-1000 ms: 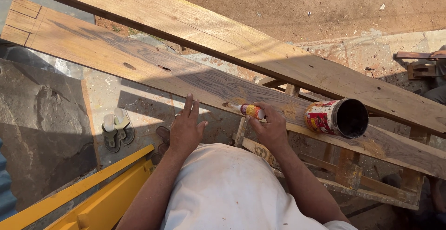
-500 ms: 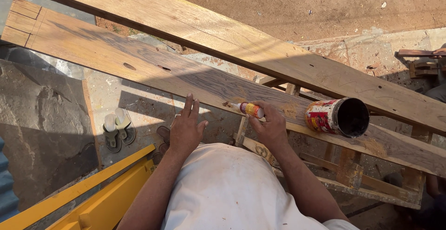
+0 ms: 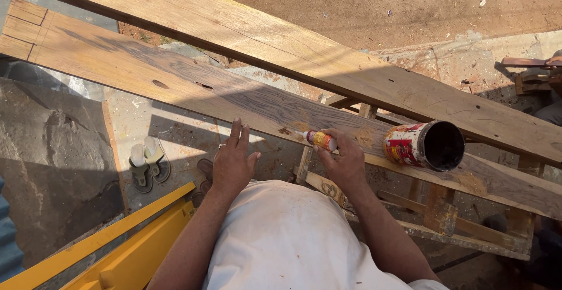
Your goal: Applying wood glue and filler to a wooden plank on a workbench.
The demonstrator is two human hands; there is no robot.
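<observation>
On the near plank [image 3: 175, 79], our right hand [image 3: 345, 161] grips a small yellow tube [image 3: 319, 139], nozzle toward the wood. Our left hand [image 3: 233, 164] hovers flat-open, empty. A tipped can [image 3: 424, 145] lies just right; sandals [image 3: 149, 161] below.

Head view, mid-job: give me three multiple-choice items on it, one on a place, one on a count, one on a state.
1. Where does the tin can lie?
A. on the nearer plank
B. on the ground
C. on the yellow beam

2. How many long planks cross the view?
A. one
B. two
C. four

3. What is the left hand doing?
A. gripping the can
B. holding a hammer
C. open, fingers spread, holding nothing

Answers: 1 A, the can lies on its side on the nearer plank, to the right of the right hand and its small tube. 2 B, with the farther plank behind. 3 C, the palm is empty.
</observation>
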